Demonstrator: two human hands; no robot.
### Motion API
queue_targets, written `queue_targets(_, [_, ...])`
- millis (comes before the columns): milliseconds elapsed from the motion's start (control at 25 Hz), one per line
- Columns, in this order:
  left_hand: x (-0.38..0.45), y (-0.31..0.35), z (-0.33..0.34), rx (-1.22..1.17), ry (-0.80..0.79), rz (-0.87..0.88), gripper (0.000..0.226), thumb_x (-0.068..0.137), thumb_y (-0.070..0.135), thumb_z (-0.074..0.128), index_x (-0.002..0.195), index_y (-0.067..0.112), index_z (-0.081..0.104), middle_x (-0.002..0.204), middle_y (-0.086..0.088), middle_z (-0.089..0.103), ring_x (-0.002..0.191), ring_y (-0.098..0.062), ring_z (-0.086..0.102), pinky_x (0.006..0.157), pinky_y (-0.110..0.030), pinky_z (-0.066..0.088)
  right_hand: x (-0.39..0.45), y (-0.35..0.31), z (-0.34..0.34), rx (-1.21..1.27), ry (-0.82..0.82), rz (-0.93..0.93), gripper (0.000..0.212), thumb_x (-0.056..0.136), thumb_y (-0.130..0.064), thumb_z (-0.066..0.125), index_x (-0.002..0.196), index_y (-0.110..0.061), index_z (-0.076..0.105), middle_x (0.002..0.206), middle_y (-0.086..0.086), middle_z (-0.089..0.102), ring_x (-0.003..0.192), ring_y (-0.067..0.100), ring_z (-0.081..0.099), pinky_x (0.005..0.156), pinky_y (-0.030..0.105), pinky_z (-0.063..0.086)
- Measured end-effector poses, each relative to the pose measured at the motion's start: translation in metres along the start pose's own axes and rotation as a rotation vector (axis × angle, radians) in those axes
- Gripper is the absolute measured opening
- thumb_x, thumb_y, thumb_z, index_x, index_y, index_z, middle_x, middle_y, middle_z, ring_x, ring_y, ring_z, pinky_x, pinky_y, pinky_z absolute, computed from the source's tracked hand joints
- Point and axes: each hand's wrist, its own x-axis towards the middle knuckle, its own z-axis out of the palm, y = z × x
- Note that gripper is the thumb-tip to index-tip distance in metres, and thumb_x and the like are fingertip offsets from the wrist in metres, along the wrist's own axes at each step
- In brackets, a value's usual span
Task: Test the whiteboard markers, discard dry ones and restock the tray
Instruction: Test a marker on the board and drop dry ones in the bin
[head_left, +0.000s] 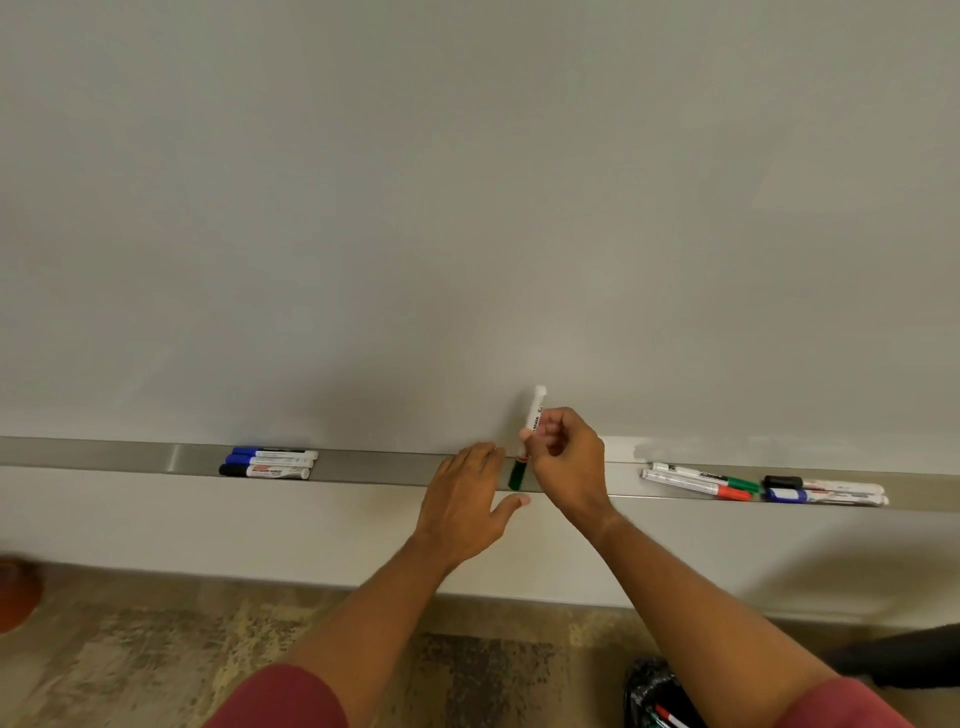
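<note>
Marker (532, 422) upright, cap down on the tray (130, 457), pinched in our right hand (566, 457); our left hand (462, 499) spreads released beside, ready for its cap.

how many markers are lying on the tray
7: three stacked at the left, four at the right of the tray. An eighth, green-capped, is in the right hand. Overlaps may hide more.

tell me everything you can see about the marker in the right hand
The green marker has a white barrel with dark print and a green cap at its lower end. It stands nearly upright, cap down over the metal tray, pinched mid-barrel by the right hand. The left hand lies open beside it, apparently not touching.
</note>
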Motion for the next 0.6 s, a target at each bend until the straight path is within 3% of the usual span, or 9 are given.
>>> queue_targets(80, [0.002,0.0,-0.012,-0.044,0.087,0.037,0.048,0.09,0.045,0.06,0.128,0.017,0.055,0.123,-0.002,0.061,0.11,-0.018,0.057,0.092,-0.029,0.046,-0.004,-0.01,0.002,0.081,0.019,0.019,0.023,0.084,-0.007,0.071,0.093,-0.021,0.055,0.08,-0.001,0.061,0.075,0.01,0.06,0.067,0.013,0.051])
queue_targets(200, [0.002,-0.009,-0.03,-0.045,0.231,0.09,0.024,0.089,0.027,0.065,0.107,0.011,0.068,0.092,-0.005,0.068,0.079,-0.022,0.063,0.067,-0.034,0.054,-0.011,-0.019,0.002,0.172,0.017,0.059,0.035,0.084,-0.006,0.071,0.097,-0.027,0.046,0.079,0.006,0.056,0.078,0.021,0.063,0.073,0.027,0.058])
queue_targets(280, [0.002,-0.016,-0.045,-0.067,0.241,0.089,0.021,0.092,0.024,0.061,0.106,0.01,0.068,0.09,-0.004,0.066,0.075,-0.021,0.061,0.064,-0.035,0.053,-0.015,-0.027,0.004,0.265,0.014,0.096,0.04,0.084,-0.002,0.07,0.104,-0.024,0.044,0.085,0.011,0.054,0.084,0.028,0.066,0.073,0.036,0.06])
queue_targets(600, [0.0,-0.07,-0.11,-0.068,0.369,0.266,0.013,0.084,0.015,0.071,0.094,0.007,0.069,0.085,-0.006,0.063,0.07,-0.019,0.06,0.061,-0.03,0.052,-0.028,-0.079,0.034,0.459,0.051,0.069,0.028,0.084,0.003,0.069,0.103,-0.008,0.052,0.088,0.013,0.054,0.083,0.028,0.068,0.071,0.034,0.06])
